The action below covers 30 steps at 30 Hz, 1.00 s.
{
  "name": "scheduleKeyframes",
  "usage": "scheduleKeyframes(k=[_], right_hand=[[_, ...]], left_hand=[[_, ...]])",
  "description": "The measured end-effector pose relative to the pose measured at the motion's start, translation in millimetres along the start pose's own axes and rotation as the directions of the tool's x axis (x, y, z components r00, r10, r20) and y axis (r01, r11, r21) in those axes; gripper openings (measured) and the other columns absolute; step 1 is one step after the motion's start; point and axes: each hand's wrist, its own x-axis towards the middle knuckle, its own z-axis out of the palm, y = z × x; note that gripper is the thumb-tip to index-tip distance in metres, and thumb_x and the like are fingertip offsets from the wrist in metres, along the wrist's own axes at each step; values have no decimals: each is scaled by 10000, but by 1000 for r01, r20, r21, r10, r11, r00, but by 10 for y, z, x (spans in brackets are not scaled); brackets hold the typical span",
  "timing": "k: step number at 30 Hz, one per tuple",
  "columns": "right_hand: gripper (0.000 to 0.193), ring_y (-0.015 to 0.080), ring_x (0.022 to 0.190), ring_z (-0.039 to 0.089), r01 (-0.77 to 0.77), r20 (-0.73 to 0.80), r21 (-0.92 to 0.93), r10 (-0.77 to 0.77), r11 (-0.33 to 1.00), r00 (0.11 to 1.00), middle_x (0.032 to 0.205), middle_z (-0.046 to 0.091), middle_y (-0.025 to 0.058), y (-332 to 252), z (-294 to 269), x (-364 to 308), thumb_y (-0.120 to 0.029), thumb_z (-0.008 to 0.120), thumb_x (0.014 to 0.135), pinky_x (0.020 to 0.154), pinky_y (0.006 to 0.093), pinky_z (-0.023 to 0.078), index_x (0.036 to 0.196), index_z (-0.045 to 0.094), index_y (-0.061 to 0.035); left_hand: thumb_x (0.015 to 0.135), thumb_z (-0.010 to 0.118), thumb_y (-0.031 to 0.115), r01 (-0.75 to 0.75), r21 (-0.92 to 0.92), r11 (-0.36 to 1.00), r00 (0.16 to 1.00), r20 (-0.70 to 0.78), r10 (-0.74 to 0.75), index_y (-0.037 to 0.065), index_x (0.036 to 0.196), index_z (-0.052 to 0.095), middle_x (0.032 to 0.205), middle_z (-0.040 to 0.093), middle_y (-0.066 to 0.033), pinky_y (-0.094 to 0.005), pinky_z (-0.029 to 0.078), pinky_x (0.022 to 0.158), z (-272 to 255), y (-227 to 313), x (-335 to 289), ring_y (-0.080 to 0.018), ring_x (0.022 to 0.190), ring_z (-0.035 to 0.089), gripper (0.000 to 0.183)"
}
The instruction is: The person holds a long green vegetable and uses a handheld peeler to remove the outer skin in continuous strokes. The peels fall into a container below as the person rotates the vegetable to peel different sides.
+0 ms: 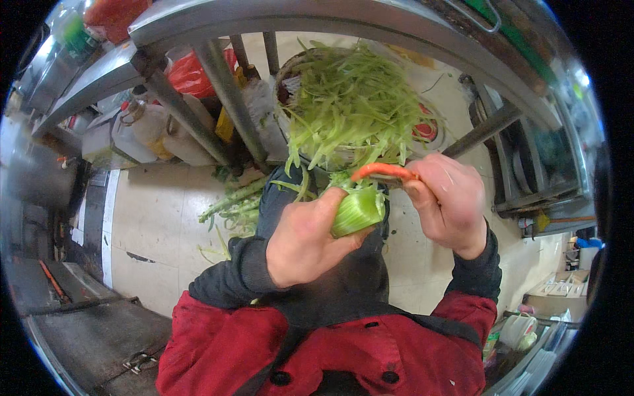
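My left hand (309, 237) is wrapped round a thick, pale green celtuce stem (360, 211) with fine lengthwise lines on its bared flesh. In my right hand (449, 201) is a vegetable peeler (386, 170) with a curved orange-red frame. Its frame reaches over the far end of the stem; the blade cannot be made out. Just beyond both hands, a round bin (282, 99) is heaped over its rim with long green peelings (356, 99). Some strips hang down its near side toward the stem.
Long green stalks (238, 208) lie on the tiled floor (155, 224), left of my knees. A metal table frame (317, 18) arches over the bin. Plastic jugs (142, 132) and a red bag (195, 72) stand at the left. Metal shelving (541, 158) stands at the right.
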Motion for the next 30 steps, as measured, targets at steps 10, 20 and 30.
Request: scheduleKeyframes(k=[10,20,30], right_hand=[[90,325,648,607,-149,63,-5,149,989,987,750,622,129,139,203,-24,-134,675,883,532,404,464,910,644,-55],[452,58,654,559,-534,238,535,489,655,839,739,632,16,-66,277,-159,-252,870,705,606,243,488,1028,647,-27],[371,46,676,520,-572,353,629,462,526,814,792,595,-24,4,314,-346,-185,828,692,603,221,462,965,624,-38]], left_hand=[[714,810,124,-175,208,962,973,-113,201,20,1057,591,800,668,-175,-405,539,610,46,60,-35,-354,692,679,420],[741,783,174,-107,362,926,985,-89,148,1,1147,510,839,637,-180,-421,530,624,329,32,98,-352,729,661,519],[976,602,288,531,-625,573,730,680,65,-5,1167,532,900,659,-73,-307,511,670,130,-522,52,-126,742,625,357]])
